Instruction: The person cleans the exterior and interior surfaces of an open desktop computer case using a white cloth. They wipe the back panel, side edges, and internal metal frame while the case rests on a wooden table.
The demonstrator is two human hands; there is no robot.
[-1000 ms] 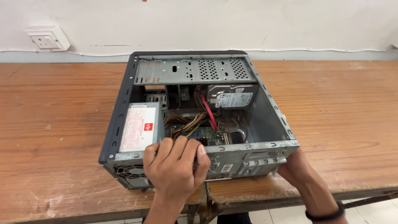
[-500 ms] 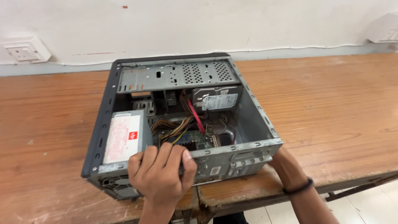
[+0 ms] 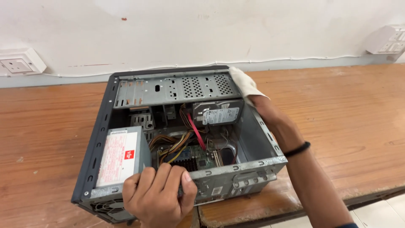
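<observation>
An open grey computer case lies on its side on a wooden table. Inside it I see a power supply with a white label, a hard drive, a red cable, bundled coloured wires and a green board. My left hand grips the case's near rim beside the power supply. My right hand reaches along the case's right side and presses a white cloth against its far right corner. A black band circles that wrist.
A white wall runs behind the table, with a socket at the left and a switch box at the right. A thin white cable follows the wall's base. The table's front edge is chipped just below the case.
My right hand left the case's near right corner and moved along its right side to the far corner, now with a white cloth. The left hand stayed on the near rim.
</observation>
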